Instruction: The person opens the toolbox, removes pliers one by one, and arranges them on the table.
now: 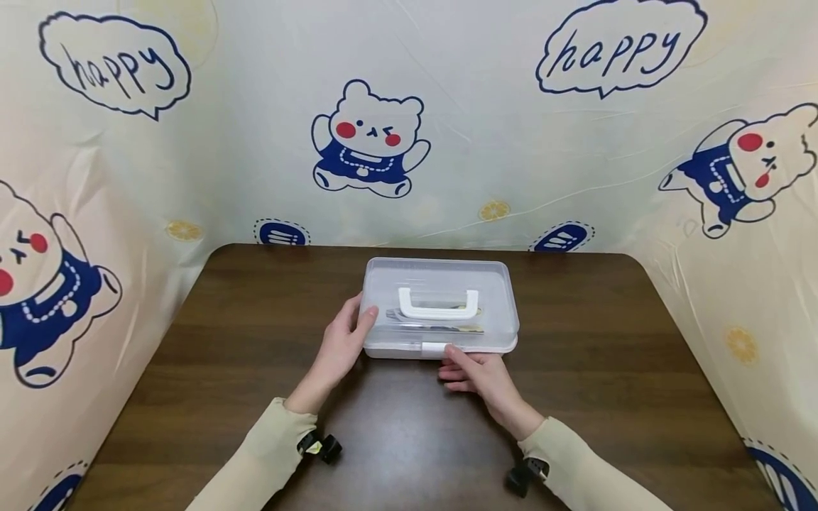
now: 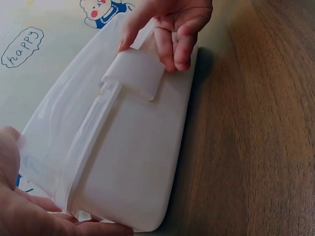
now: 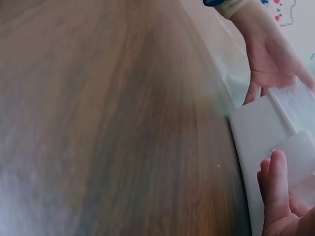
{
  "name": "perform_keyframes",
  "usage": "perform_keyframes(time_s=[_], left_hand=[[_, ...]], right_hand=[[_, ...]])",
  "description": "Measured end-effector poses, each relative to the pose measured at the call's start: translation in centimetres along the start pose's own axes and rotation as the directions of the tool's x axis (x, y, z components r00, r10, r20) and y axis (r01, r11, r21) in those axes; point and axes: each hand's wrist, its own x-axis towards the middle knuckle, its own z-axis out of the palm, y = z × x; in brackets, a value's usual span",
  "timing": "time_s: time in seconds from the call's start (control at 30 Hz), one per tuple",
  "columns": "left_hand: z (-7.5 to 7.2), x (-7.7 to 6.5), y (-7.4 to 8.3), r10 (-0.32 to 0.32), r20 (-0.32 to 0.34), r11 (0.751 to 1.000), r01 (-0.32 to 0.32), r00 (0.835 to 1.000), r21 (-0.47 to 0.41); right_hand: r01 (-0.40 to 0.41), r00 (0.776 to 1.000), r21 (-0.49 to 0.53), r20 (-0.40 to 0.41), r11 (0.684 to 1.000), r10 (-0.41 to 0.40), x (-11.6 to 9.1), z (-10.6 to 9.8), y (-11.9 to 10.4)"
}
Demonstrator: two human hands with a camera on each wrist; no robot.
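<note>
translucent lidded box (image 1: pixel 441 297) near the far edge of the table (image 1: pixel 255 348), white handle (image 1: pixel 441 313) on top, left hand (image 1: pixel 340 344) with fingers grasping its left end, right hand (image 1: pixel 486 381) with thumb on the front latch (image 1: pixel 434 349), other fingers loose

At the centre, the box (image 1: pixel 441 273) is whitish. The table (image 1: pixel 409 440) is brown with wood grain. Above, pale cloth (image 1: pixel 473 42) shows blue-and-red bears (image 1: pixel 367 156).
</note>
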Motion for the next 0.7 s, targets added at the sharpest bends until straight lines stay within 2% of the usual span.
perform_keyframes(time_s=[0.2, 0.47, 0.57, 0.7], left_hand=[[0.1, -0.1, 0.1, 0.002, -0.016, 1.0, -0.002, 1.0, -0.001], [-0.3, 0.0, 0.3, -0.009, -0.02, 1.0, 0.008, 1.0, -0.01], [-0.4, 0.0, 0.5, -0.009, -0.027, 1.0, 0.009, 1.0, -0.01], [-0.3, -0.1, 0.5, -0.002, -0.03, 1.0, 0.001, 1.0, -0.031]], right_hand=[[-0.058, 0.998, 0.07, 0.01, 0.996, 0.058, -0.1, 0.0, -0.1], [-0.137, 0.982, 0.025, 0.134, 0.99, 0.132, -0.4, -0.1, -1.5], [-0.173, 0.978, 0.022, 0.122, 0.985, 0.169, -0.5, 0.1, -1.7], [-0.187, 0.98, 0.08, 0.079, 0.979, 0.181, -0.4, 0.3, -1.4]])
